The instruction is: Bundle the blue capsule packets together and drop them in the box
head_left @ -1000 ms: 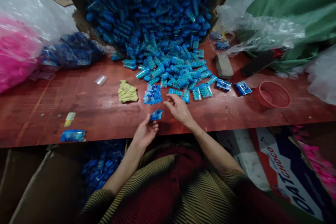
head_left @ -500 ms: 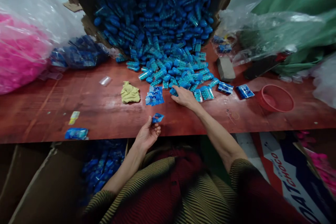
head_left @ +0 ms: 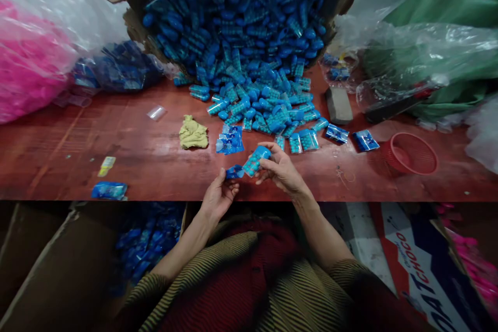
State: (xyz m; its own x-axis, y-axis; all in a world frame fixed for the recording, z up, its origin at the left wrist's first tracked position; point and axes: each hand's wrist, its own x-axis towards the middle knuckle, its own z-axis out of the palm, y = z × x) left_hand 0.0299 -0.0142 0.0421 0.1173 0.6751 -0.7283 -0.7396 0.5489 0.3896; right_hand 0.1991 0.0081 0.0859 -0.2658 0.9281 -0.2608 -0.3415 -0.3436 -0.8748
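My left hand (head_left: 218, 196) pinches a small blue printed sleeve (head_left: 235, 171) just over the table's front edge. In my right hand (head_left: 283, 170) is a clear blue-capped bottle of turquoise beads (head_left: 256, 161), tilted with its clear end toward the sleeve. Bottle and sleeve meet or nearly meet; I cannot tell whether one is inside the other. Behind them lies a small stack of flat blue sleeves (head_left: 230, 139), with a crumpled yellow cloth (head_left: 193, 133) to its left. A large heap of similar bottles (head_left: 268, 104) spills from a torn carton onto the table.
On the right are a grey block (head_left: 338, 105), two blue packets (head_left: 365, 140) and a red plastic basket (head_left: 413, 154). A wrapped blue bottle (head_left: 109, 190) lies at the front left. Pink items in a clear bag (head_left: 35, 62) stand far left.
My right hand has drawn back from the heap's front edge toward me, bringing a bottle up to the sleeve. My left hand stays in nearly the same place, still holding the sleeve.
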